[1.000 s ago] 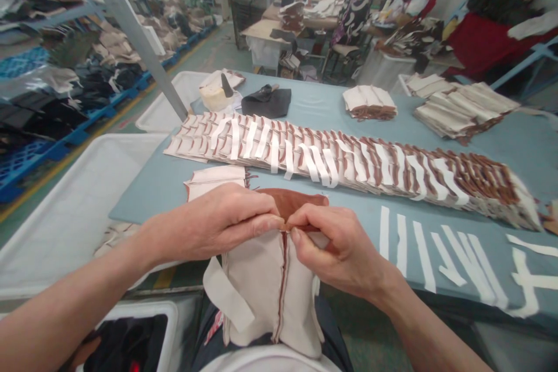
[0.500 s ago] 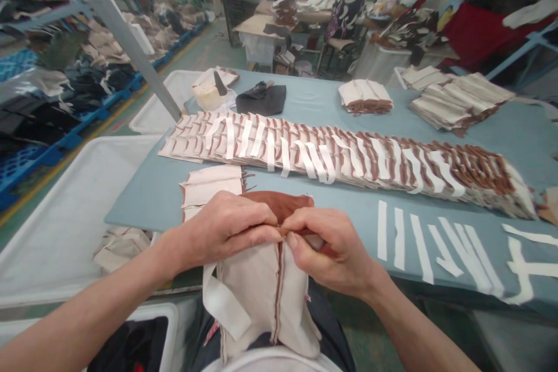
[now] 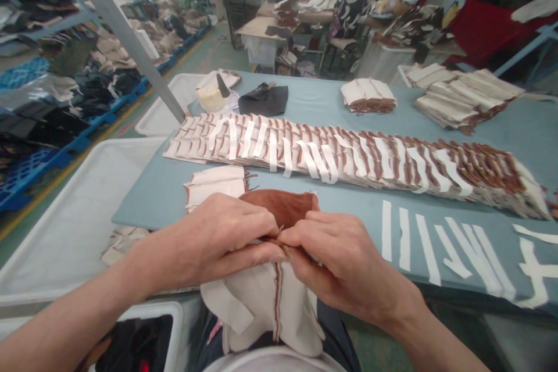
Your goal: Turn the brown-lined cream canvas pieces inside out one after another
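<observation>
- Cream fabric pouch [image 3: 261, 308], brown-lined, held just above the person's lap, in front of the table edge; I've got it centred in view.
- Far left, a white plastic tray [image 3: 65, 226] sits beside the blue-covered table [image 3: 143, 209].
- Left hand [image 3: 209, 238]: closed, thumb and fingers pinching the pouch's top edge.
- Just beyond it, a small stack of cream pieces [image 3: 213, 186] lies on the table.
- Right hand [image 3: 344, 261]: closed too, pinching that edge right against the left, with the brown lining [image 3: 279, 209] showing above.
- Step in hand, as I judge it: working the top edge by hand; that calls for both pinches staying firm.
- Farther along, a long overlapping row of pieces [image 3: 349, 157] crosses the table.
- Far right, loose white strips [image 3: 386, 231] lie flat.
</observation>
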`<state>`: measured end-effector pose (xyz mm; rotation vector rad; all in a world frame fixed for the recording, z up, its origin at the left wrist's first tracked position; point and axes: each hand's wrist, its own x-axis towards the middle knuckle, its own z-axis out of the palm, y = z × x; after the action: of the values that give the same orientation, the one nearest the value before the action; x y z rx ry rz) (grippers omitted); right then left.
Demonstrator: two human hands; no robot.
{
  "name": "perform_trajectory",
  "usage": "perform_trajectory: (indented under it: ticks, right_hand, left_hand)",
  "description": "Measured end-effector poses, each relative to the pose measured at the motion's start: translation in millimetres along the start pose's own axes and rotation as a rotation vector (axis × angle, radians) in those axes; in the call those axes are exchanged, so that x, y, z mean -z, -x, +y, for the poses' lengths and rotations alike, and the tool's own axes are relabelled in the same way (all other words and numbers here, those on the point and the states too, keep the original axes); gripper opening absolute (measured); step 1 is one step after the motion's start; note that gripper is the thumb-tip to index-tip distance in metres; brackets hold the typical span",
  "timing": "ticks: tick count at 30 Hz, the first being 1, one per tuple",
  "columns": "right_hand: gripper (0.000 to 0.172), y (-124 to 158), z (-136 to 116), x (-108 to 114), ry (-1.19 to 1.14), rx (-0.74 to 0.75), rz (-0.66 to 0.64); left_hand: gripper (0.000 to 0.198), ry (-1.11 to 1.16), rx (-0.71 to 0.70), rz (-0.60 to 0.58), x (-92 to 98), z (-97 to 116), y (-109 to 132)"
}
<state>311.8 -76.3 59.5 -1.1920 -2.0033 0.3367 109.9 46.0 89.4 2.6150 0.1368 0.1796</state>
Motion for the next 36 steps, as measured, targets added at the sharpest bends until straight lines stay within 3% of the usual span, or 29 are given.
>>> perform_trajectory:
  ticks: [3,8,12,15,19,23,27,30,32,36]
  right_hand:
    - [0.019,0.6,-0.2,6.9,0.06,-0.03,-0.081]
    - [0.012,0.8,8.5,14.7,-0.126,-0.032,-0.164]
    - [0.011,3.3,28.1,17.7,-0.178,-0.072,-0.145]
    - [0.016,8.8,48.5,17.3,-0.164,-0.122,-0.145]
    - [0.012,15.5,66.5,12.3,-0.199,-0.198,-0.171]
    - [0.011,13.7,60.6,11.9,-0.279,-0.167,-0.087]
    - [0.017,1.3,40.2,31.8,-0.346,-0.103,-0.03]
    - [0.016,-11.0,27.6,47.6,-0.39,-0.107,-0.028]
    - [0.016,-18.2,23.1,50.5,-0.421,-0.135,-0.055]
    - [0.018,-26.2,24.2,41.0,-0.451,-0.186,-0.095]
  left_hand:
    - [0.025,0.061,0.008,-0.008,-2.2,4.5,-4.4]
    - [0.031,0.306,0.016,0.18,-25.7,13.6,-8.7]
    - [0.032,0.612,0.166,0.165,-34.9,16.7,-6.9]
    - [0.039,0.713,0.29,0.131,-33.3,13.2,-2.6]
    - [0.042,0.676,0.269,0.183,-31.1,7.7,3.4]
    - [0.045,0.648,0.169,0.245,-23.5,-1.1,7.4]
    - [0.047,0.263,0.04,0.344,-8.5,-23.0,9.9]
    - [0.043,-0.025,-0.035,0.34,-0.8,-36.8,5.4]
    - [0.041,-0.033,-0.048,0.308,-0.2,-38.5,-1.9]
    - [0.039,0.198,-0.076,0.292,-6.5,-30.2,-19.2]
